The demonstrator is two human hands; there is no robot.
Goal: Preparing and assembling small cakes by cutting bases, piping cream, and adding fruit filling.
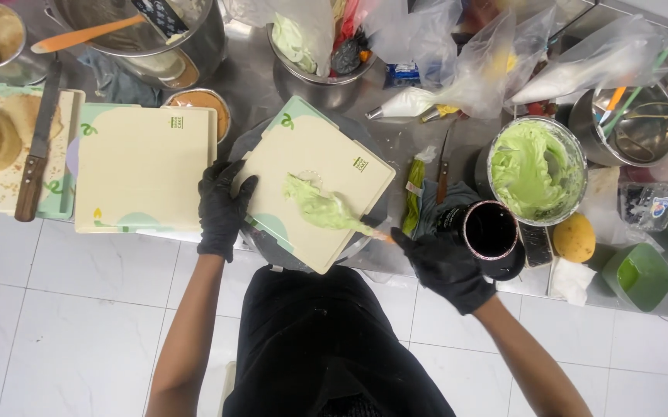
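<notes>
Spreading soft, smeary green cream [320, 206] on stiff light board [326, 158]; left hand [222, 208] fingers clamped on edge, right hand [446, 266] fingers closed on spatula [376, 229] handle.

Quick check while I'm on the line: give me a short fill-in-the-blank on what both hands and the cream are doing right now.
1. The left hand steadies the square cake board by its ____ corner.
2. The right hand holds a spatula loaded with ____ cream.
3. Both hands wear ____ gloves.
4. The metal bowl of the same cream sits to the person's ____ of the board.

Missing words: left; green; black; right
</notes>
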